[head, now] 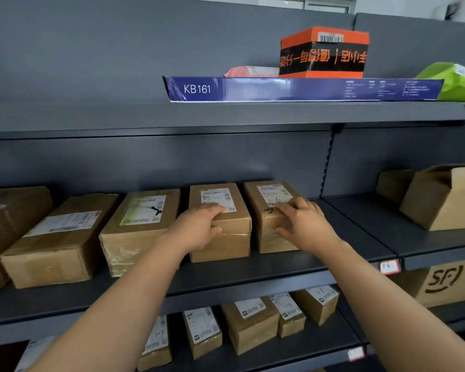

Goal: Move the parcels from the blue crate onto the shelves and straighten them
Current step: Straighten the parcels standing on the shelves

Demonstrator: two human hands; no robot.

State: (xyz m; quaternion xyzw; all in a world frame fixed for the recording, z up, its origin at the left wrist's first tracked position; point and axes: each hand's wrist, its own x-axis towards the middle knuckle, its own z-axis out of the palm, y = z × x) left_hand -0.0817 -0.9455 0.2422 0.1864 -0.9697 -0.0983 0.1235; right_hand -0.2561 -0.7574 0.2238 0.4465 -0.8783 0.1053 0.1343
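Grey metal middle shelf (253,272), parcels set back from its front edge. Straightening step, seemingly: left hand (199,229) gripping the brown cardboard parcel with white label (226,242), right hand (304,226) gripping the neighbouring brown cardboard parcel marked 1-6 (255,200). Next: squaring the 2 fronts to the shelf edge.

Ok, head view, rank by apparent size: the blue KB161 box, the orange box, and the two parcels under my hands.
1. blue KB161 box, clearly largest.
2. orange box, left-hand parcel and 1-6 parcel look alike; the parcels sit nearer the camera, so no ranking.
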